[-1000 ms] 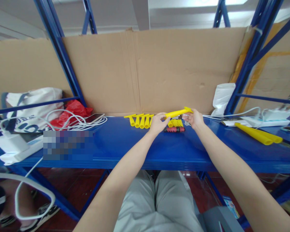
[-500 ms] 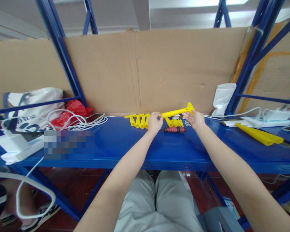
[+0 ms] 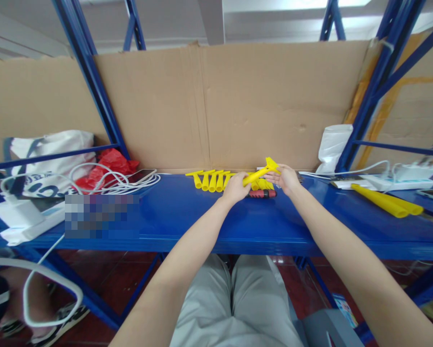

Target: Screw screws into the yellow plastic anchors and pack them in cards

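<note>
A yellow plastic tube with a flared, forked head (image 3: pixel 256 176) is held up above the shelf between my hands. My left hand (image 3: pixel 237 188) is wrapped round its plain lower end. At the head, my right hand (image 3: pixel 288 179) grips with thumb and fingertips. Just below the tube lies a screwdriver with a red and black handle (image 3: pixel 263 193), its shaft hidden by my left hand. Left of that hand, several similar yellow tubes (image 3: pixel 212 182) stand in a row. More yellow pieces (image 3: pixel 262 184) lie behind the held tube, partly covered.
Two long yellow tubes (image 3: pixel 382 200) lie at the right of the blue shelf (image 3: pixel 173 217). A cardboard sheet (image 3: pixel 255 106) closes off the back. White cables (image 3: pixel 144 182), a red bag (image 3: pixel 115 164) and a power strip (image 3: pixel 39 224) occupy the left. A white pouch (image 3: pixel 334 147) leans at the back right.
The held tube has tilted, its head swinging left and its lower end coming nearer me. My left hand has shifted slightly right and my right hand slightly left. More of the row shows.
</note>
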